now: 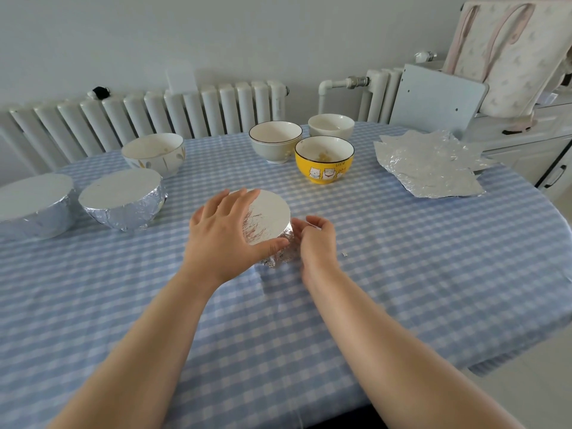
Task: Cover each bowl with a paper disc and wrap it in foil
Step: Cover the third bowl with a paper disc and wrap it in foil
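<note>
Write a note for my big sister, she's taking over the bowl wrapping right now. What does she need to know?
Left hand rests flat on the foil-covered bowl at the middle of the table; right hand presses foil against its side.
Done: two wrapped bowls at far left.
Left: finish this one, then the four open bowls: leaf-patterned, dark-rimmed, plain white, yellow.
Foil sheets lie at right. No paper discs in sight.

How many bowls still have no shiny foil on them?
4: the leaf-patterned bowl far left, the dark-rimmed bowl, the plain white bowl behind, and the yellow cat bowl in front.
</note>
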A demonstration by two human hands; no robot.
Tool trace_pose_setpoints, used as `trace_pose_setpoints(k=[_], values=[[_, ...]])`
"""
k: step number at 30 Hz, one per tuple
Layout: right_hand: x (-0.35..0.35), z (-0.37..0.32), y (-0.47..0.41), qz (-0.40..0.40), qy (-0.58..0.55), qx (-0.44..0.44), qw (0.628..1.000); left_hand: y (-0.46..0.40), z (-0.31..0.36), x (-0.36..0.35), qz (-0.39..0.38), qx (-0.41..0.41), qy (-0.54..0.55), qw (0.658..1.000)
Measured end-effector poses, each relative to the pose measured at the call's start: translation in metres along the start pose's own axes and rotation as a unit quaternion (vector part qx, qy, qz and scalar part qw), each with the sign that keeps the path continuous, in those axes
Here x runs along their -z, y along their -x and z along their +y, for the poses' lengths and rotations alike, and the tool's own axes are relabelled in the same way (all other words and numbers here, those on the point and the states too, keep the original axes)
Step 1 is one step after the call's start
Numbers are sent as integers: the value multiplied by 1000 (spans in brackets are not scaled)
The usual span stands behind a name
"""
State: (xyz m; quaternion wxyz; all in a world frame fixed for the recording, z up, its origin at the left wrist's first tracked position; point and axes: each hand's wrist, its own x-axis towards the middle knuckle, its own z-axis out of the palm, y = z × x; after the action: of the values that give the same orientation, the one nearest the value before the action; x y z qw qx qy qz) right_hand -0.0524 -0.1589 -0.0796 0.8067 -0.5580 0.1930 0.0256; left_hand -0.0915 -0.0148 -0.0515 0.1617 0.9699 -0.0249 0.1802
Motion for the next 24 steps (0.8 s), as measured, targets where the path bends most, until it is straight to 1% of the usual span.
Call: trace_pose_setpoints(k=[2,6,10,12,14,16,18,21,24], values=[[3,-2,1,-2,-17,22,1000,-1,2,-1,-3,13,-10,1000],[5,-4,2,-43,50,77,995,-4,12,-8,12,64,-48,997],[3,-5,-4,-64,88,87,990,-4,24,-12,11,97,-75,992],[2,-4,-5,-84,109,91,986,-3,25,-11,-12,103,-84,991],[1,-1,-5,-102,117,95,983,-3,22,-3,-53,104,-75,990],[1,1,-7,-104,128,101,981,-7,17,10,-88,112,-49,989],[1,-1,-8,-99,133,100,981,-10,9,19,-98,99,-30,990],[0,-1,-9,-100,137,92,981,-11,0,16,-139,58,-53,987],[-2,1,-8,-104,137,92,981,-11,-2,8,-146,56,-74,985]])
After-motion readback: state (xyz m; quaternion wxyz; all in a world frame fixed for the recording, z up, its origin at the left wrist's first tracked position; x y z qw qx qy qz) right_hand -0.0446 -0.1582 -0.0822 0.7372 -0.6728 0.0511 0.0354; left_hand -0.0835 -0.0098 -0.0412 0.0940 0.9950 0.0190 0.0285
